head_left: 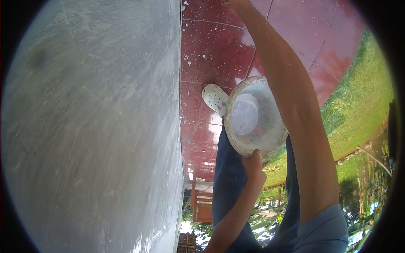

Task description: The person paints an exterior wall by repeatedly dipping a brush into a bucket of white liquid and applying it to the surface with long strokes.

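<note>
My left hand (254, 168) grips the near rim of a round, stained whitish basin (270, 116), its thumb over the edge. Inside the basin, toward its left, is a round white shape (244, 114) with a pale, uneven surface. My right arm reaches forward across the basin's right side and hides part of it. At the top edge of the view is my right hand (233, 2), largely cut off; its fingers look curled, and what they hold is out of sight. A smooth grey wall (97, 126) with streaky marks fills the left side.
White spots speckle the red tiled floor (206, 46) along the wall. A white perforated clog (214, 98) is on my foot just left of the basin. Grass (358, 97) borders the floor at right. A wooden piece of furniture (203, 207) stands behind, near plants.
</note>
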A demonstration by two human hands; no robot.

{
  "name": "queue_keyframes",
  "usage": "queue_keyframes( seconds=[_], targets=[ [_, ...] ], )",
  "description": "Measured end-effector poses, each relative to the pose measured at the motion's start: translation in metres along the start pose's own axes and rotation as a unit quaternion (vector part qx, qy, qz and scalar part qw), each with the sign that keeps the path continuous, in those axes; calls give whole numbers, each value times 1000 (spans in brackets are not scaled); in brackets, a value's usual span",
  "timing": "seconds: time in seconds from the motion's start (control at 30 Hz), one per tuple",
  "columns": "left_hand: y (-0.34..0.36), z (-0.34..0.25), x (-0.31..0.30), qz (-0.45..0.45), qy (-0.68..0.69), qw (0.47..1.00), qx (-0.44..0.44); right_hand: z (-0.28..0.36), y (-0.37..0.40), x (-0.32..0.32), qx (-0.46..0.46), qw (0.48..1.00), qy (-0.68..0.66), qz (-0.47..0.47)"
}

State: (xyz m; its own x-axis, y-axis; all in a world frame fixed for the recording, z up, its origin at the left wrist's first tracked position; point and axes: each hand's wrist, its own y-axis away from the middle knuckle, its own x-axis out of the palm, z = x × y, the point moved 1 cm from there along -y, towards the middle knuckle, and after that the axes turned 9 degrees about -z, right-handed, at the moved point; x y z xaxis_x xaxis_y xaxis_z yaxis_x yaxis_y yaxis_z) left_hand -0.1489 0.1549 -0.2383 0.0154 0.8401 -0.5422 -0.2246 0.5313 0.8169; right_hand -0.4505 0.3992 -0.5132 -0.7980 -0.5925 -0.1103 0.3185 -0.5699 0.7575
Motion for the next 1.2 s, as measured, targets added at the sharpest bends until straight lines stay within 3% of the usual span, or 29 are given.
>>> queue_keyframes(
  seconds=[0.03, 0.13, 0.17, 0.23, 0.3, 0.33, 0.4, 0.47, 0.57, 0.63, 0.7, 0.73, 0.83, 0.87, 0.9, 0.93, 1.03, 1.07, 1.1, 1.17, 1.2],
  targets=[
    [-1, 2, -1, 3, -2, 1000, -3, -1, 1, 4, 22, 997, -56, -39],
    [-14, 16, -5, 38, 25, 999, 9, -70, 51, 43, 60, 985, 91, 133],
    [-21, 23, -8, 68, 55, 996, 19, -97, 78, 53, 136, 974, 78, 162],
    [-35, 37, -18, 121, 98, 988, -20, -145, 121, 54, 169, 949, 180, 195],
    [-35, 36, -20, 168, 131, 975, -59, -156, 142, 43, 190, 897, 309, 255],
    [-35, 38, -17, 170, 158, 971, -61, -156, 132, 39, 188, 898, 307, 252],
    [-38, 42, -16, 166, 187, 966, -64, -151, 106, 36, 6, 825, 458, 332],
    [-47, 52, -18, 109, 72, 991, -13, -107, 80, 35, -85, 819, 496, 277],
    [-35, 40, -12, 69, 34, 997, 10, -25, 48, 22, -263, 810, 494, 172],
    [-4, 13, 1, 23, -9, 1000, -19, -5, 34, 6, -322, 809, 468, 153],
    [8, 6, 6, -3, -16, 1000, -8, -7, 8, -7, -166, 922, 345, 59],
    [8, 8, 7, -2, -15, 1000, -10, -15, 7, -5, -166, 921, 346, 59],
    [-5, 18, -2, 12, -46, 999, 5, -72, 24, 32, -42, 987, 138, 73],
    [-19, 31, -7, 53, 21, 998, -5, -83, 30, 45, 2, 995, 65, 75],
    [-36, 44, -14, 94, 89, 991, -15, -85, 75, 57, 58, 986, 67, 138],
    [-43, 52, -18, 122, 79, 989, -27, -110, 95, 74, 130, 979, 59, 149],
    [-32, 50, -15, 146, 95, 984, -28, -128, 142, 54, 229, 913, 253, 224],
    [-20, 43, -13, 142, 109, 984, -24, -161, 146, 51, 230, 914, 252, 221],
    [-12, 36, -6, 142, 127, 982, -17, -201, 144, 52, 72, 914, 332, 223],
    [-8, 28, 7, 144, 147, 979, -9, -176, 133, 40, -75, 843, 464, 263],
    [-8, 26, 6, 109, 79, 991, 10, -116, 130, 28, -56, 796, 518, 309]
  ],
)
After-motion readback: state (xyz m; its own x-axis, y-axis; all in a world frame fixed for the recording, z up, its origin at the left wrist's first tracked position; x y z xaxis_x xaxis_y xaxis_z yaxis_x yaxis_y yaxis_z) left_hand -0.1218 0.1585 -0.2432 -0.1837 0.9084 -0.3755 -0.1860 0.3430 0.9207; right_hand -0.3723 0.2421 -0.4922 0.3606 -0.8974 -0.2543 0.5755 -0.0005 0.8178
